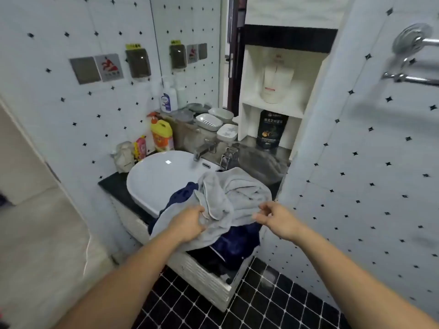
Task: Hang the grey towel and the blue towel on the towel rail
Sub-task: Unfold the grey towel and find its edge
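A crumpled grey towel (235, 193) lies heaped on the right side of the vanity, over the rim of the white basin (156, 176). Under it a dark blue towel (237, 243) shows at the left and hangs down at the front. My left hand (190, 222) rests on the grey towel's near left part, fingers curled into the cloth. At the towel's near right edge my right hand (273, 217) pinches the fabric. The chrome towel rail (413, 77) is fixed high on the right wall, bare.
Bottles, a yellow jug (162, 136) and soap dishes (209, 121) crowd the back of the counter near the tap (204, 148). A white shelf unit (273, 103) holds a paper roll and a black tub. A white slatted basket (209, 279) stands on the black tiled floor below.
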Action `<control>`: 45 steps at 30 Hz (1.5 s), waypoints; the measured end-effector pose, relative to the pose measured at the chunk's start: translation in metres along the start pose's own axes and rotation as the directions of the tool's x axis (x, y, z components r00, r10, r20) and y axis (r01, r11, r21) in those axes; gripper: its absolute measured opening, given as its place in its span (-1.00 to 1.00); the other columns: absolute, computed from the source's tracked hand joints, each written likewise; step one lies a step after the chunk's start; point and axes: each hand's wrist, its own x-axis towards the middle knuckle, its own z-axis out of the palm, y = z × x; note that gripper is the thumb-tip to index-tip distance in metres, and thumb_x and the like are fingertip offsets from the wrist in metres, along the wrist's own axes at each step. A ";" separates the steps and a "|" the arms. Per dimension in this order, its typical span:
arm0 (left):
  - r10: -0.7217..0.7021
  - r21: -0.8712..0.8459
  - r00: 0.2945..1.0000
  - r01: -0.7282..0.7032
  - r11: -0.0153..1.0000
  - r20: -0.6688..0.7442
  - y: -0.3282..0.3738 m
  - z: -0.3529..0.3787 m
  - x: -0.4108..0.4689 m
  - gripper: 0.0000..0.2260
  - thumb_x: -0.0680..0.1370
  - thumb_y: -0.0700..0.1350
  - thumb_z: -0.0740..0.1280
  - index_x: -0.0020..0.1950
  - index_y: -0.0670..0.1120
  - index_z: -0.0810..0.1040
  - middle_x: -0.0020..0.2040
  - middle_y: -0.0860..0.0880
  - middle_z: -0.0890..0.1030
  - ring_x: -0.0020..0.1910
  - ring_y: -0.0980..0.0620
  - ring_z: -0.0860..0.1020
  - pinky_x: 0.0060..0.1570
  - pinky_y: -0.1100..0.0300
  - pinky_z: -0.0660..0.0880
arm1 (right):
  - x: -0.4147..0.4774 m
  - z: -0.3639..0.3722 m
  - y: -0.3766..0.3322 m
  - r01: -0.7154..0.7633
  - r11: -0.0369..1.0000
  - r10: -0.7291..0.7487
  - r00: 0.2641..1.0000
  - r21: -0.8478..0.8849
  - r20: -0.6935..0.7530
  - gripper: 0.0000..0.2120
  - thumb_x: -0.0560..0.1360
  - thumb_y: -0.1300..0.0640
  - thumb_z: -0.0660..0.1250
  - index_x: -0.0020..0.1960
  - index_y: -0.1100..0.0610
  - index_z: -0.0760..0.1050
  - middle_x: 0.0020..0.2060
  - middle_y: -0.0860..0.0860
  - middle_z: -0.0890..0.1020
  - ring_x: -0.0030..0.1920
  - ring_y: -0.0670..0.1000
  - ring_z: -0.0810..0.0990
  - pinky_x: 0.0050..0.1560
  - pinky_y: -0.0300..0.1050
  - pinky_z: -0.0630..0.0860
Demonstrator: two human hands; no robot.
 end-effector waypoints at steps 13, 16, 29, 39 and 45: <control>0.199 0.556 0.980 -0.178 0.812 0.023 -0.047 0.018 0.128 -0.81 0.49 -0.12 0.32 0.08 -0.10 0.57 0.15 -0.13 0.48 0.19 -0.17 0.43 0.15 0.00 0.35 | 0.136 0.049 -0.018 -0.076 0.997 0.079 0.989 -0.031 0.124 -0.67 0.46 -0.04 0.44 0.11 0.11 0.48 -0.05 0.02 0.61 -0.01 0.06 0.60 0.10 -0.06 0.51; 0.134 0.380 0.991 -0.118 0.917 -0.015 -0.056 0.015 0.138 -0.71 0.48 -0.09 0.37 0.19 -0.05 0.51 0.22 -0.09 0.49 0.19 -0.14 0.46 0.14 0.00 0.41 | 0.147 0.056 -0.024 -0.054 0.998 0.059 0.990 -0.041 0.131 -0.63 0.43 -0.01 0.45 0.13 0.16 0.48 -0.04 0.09 0.63 0.02 0.14 0.61 0.13 0.06 0.52; 0.108 -0.396 0.980 -0.166 0.903 -0.166 0.034 -0.054 0.143 -0.78 0.46 -0.01 0.30 -0.33 0.00 0.34 -0.33 0.06 0.41 -0.26 0.04 0.39 -0.18 0.08 0.34 | 0.137 0.031 -0.022 -0.017 0.997 0.026 0.993 0.079 -0.113 -0.59 0.42 0.19 0.38 0.25 0.06 0.46 -0.15 0.02 0.59 -0.09 0.06 0.56 -0.04 -0.10 0.48; 0.395 -0.500 0.856 -0.515 0.696 -0.332 0.279 -0.118 0.113 -0.68 0.49 0.10 0.35 -0.09 -0.18 0.51 -0.23 0.05 0.54 -0.30 0.23 0.47 -0.24 0.37 0.39 | 0.002 -0.196 0.011 0.352 0.771 -0.034 0.855 0.531 -0.517 -0.82 0.39 0.34 0.27 -0.25 0.18 0.63 -0.41 0.02 0.56 -0.40 -0.05 0.42 -0.47 -0.23 0.32; 0.588 -0.480 0.759 -0.641 0.598 -0.280 0.431 -0.098 0.064 -0.78 0.55 -0.05 0.36 -0.10 -0.22 0.51 -0.24 -0.04 0.52 -0.25 0.08 0.45 -0.18 0.19 0.40 | -0.094 -0.281 0.047 0.447 0.821 -0.210 0.815 0.356 -0.539 -0.76 0.30 -0.04 0.46 -0.05 -0.03 0.65 -0.29 -0.22 0.67 -0.26 -0.21 0.57 -0.32 -0.33 0.44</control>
